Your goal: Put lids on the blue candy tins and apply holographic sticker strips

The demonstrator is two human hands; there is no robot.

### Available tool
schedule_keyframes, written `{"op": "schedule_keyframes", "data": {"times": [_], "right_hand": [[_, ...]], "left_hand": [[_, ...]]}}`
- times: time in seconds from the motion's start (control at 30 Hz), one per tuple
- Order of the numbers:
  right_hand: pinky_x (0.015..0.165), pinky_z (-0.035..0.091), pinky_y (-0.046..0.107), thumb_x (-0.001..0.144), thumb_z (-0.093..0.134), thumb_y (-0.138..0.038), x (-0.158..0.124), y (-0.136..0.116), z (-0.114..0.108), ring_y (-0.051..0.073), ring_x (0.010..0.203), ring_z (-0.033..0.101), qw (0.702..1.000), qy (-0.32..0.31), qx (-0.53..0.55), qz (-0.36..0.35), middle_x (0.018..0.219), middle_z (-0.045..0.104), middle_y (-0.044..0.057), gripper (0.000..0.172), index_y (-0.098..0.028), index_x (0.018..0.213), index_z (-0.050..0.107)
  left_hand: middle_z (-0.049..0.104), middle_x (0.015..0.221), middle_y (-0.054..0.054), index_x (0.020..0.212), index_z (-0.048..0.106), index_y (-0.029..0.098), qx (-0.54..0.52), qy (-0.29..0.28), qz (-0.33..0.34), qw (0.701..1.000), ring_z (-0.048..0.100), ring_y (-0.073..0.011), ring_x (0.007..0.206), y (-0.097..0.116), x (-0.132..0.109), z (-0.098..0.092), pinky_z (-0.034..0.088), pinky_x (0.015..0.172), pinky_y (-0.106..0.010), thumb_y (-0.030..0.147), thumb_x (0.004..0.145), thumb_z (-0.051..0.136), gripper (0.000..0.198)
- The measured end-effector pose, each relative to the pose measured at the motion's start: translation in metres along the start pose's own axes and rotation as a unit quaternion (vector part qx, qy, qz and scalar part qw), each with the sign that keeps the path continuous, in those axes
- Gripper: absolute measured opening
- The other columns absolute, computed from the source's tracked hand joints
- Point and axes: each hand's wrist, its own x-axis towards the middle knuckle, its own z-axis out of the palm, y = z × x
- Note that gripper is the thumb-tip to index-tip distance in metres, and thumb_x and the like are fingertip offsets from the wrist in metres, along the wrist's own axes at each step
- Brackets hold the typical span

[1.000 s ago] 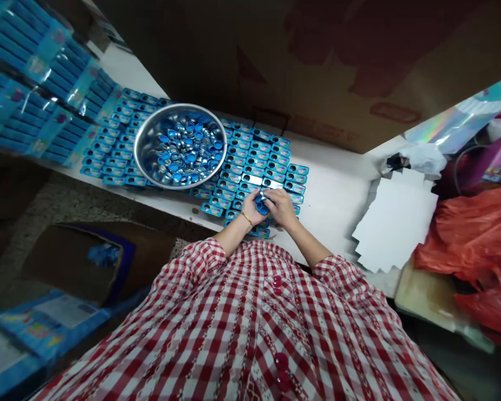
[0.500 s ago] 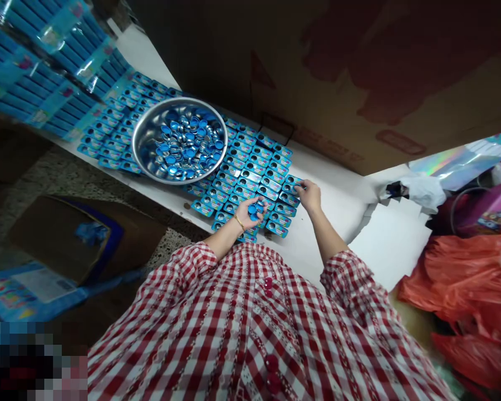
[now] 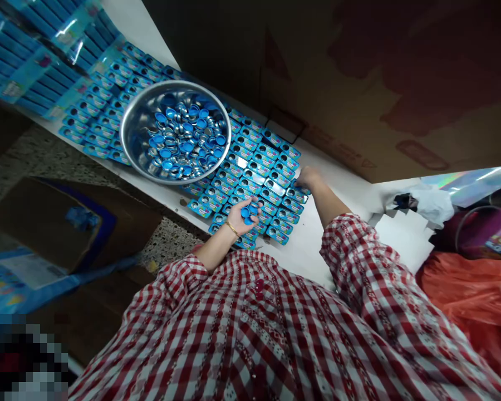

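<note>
My left hand [image 3: 239, 218] is palm up, fingers curled around several round blue caps [image 3: 247, 213], some with silver undersides. It hovers over the near edge of rows of small blue printed packs [image 3: 256, 169], each with a round dark spot at one end. My right hand [image 3: 310, 177] reaches down at the far end of the rightmost column of packs. Its fingers are bent and closed, and the back of the hand hides the tips and whatever they hold. Left of the hands, a steel bowl [image 3: 127, 150] full of the same caps stands on the packs.
The packs lie on a white tabletop [image 3: 294, 259]. A large brown carton [image 3: 338, 100] stands along the far side. Blue packaged bundles [image 3: 33, 61] are stacked at upper left. Below left is an open box [image 3: 29, 223]. Red plastic bags [image 3: 467, 295] and white card [image 3: 404, 239] lie at right.
The view has shifted slightly. My right hand has moved away from me to the far end of the column, and its fingertips are now hidden. My left hand still cups the caps.
</note>
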Motion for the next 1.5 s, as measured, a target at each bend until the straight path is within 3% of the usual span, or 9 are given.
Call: {"op": "schedule_keyframes", "data": {"times": [0.13, 0.3, 0.43, 0.53, 0.77, 0.97, 1.17, 1.4, 1.5], "right_hand": [[0.074, 0.049, 0.037, 0.063, 0.076, -0.046, -0.001, 0.002, -0.006, 0.025, 0.083, 0.061, 0.994, -0.102, -0.043, 0.019, 0.089, 0.065, 0.013, 0.051, -0.010, 0.098, 0.068], [0.078, 0.045, 0.035, 0.073, 0.070, -0.036, -0.037, -0.007, -0.018, 0.025, 0.094, 0.059, 0.998, -0.003, -0.065, -0.017, 0.103, 0.065, 0.012, 0.041, -0.018, 0.110, 0.065], [0.083, 0.041, 0.033, 0.091, 0.041, -0.024, -0.061, -0.043, -0.011, 0.023, 0.104, 0.053, 0.977, 0.091, -0.047, -0.185, 0.115, 0.061, 0.009, 0.034, -0.025, 0.117, 0.062], [0.088, 0.038, 0.035, 0.091, 0.033, -0.016, -0.067, -0.074, -0.001, 0.025, 0.107, 0.047, 0.951, 0.084, -0.087, -0.285, 0.119, 0.057, 0.009, 0.042, -0.023, 0.123, 0.059], [0.092, 0.034, 0.041, 0.093, 0.027, -0.017, -0.068, -0.107, 0.011, 0.029, 0.112, 0.042, 0.948, 0.080, -0.102, -0.289, 0.125, 0.050, 0.014, 0.047, -0.019, 0.136, 0.046], [0.092, 0.037, 0.032, 0.094, 0.036, -0.030, -0.127, -0.117, 0.009, 0.023, 0.107, 0.048, 0.914, 0.051, 0.005, -0.403, 0.115, 0.056, 0.011, 0.039, -0.018, 0.125, 0.057], [0.088, 0.041, 0.035, 0.085, 0.055, -0.022, -0.166, -0.106, 0.021, 0.025, 0.105, 0.050, 0.899, -0.008, -0.004, -0.437, 0.112, 0.058, 0.011, 0.038, -0.021, 0.123, 0.060], [0.079, 0.046, 0.032, 0.087, 0.055, -0.030, -0.157, -0.054, 0.029, 0.017, 0.083, 0.058, 0.877, -0.021, 0.295, -0.380, 0.087, 0.063, 0.005, 0.023, -0.021, 0.101, 0.071], [0.077, 0.045, 0.031, 0.086, 0.055, -0.027, -0.161, -0.038, 0.031, 0.017, 0.080, 0.059, 0.885, -0.009, 0.311, -0.347, 0.082, 0.065, 0.005, 0.019, -0.021, 0.090, 0.073]], "left_hand": [[0.060, 0.076, -0.005, 0.081, 0.058, 0.015, -0.001, 0.008, 0.017, 1.000, 0.057, -0.0101, 0.059, 0.007, -0.005, -0.001, 0.035, 0.038, -0.014, 0.021, 0.083, 0.050, 0.010], [0.061, 0.076, -0.005, 0.081, 0.058, 0.015, -0.010, 0.015, 0.037, 0.999, 0.058, -0.0103, 0.059, 0.024, -0.019, -0.014, 0.035, 0.038, -0.014, 0.020, 0.082, 0.051, 0.009], [0.061, 0.077, -0.006, 0.081, 0.058, 0.015, -0.021, 0.031, 0.054, 0.998, 0.059, -0.0098, 0.059, 0.032, -0.027, -0.022, 0.035, 0.039, -0.013, 0.020, 0.082, 0.054, 0.007], [0.061, 0.075, -0.005, 0.081, 0.059, 0.015, -0.021, 0.035, 0.061, 0.997, 0.059, -0.0098, 0.058, 0.033, -0.030, -0.025, 0.035, 0.038, -0.013, 0.019, 0.081, 0.053, 0.007], [0.062, 0.075, -0.006, 0.081, 0.060, 0.014, -0.042, 0.028, 0.070, 0.996, 0.058, -0.0097, 0.058, 0.034, -0.031, -0.027, 0.035, 0.038, -0.014, 0.020, 0.085, 0.047, 0.014], [0.064, 0.073, -0.005, 0.082, 0.060, 0.014, -0.089, 0.024, 0.067, 0.994, 0.058, -0.0094, 0.057, 0.030, -0.020, -0.015, 0.043, 0.046, -0.018, 0.020, 0.087, 0.044, 0.018], [0.053, 0.050, 0.001, 0.065, 0.051, 0.015, -0.105, 0.059, 0.049, 0.992, 0.049, -0.0080, 0.042, 0.013, -0.009, -0.007, 0.038, 0.041, -0.018, 0.016, 0.085, 0.043, 0.022], [0.062, 0.060, -0.003, 0.082, 0.058, 0.014, 0.000, 0.052, -0.013, 0.999, 0.062, -0.0138, 0.055, -0.008, -0.007, 0.001, 0.050, 0.048, -0.023, 0.022, 0.086, 0.045, 0.015], [0.059, 0.056, -0.002, 0.081, 0.057, 0.013, 0.026, 0.069, -0.033, 0.997, 0.061, -0.0124, 0.052, -0.016, -0.002, 0.008, 0.048, 0.044, -0.020, 0.019, 0.086, 0.046, 0.013]]}}
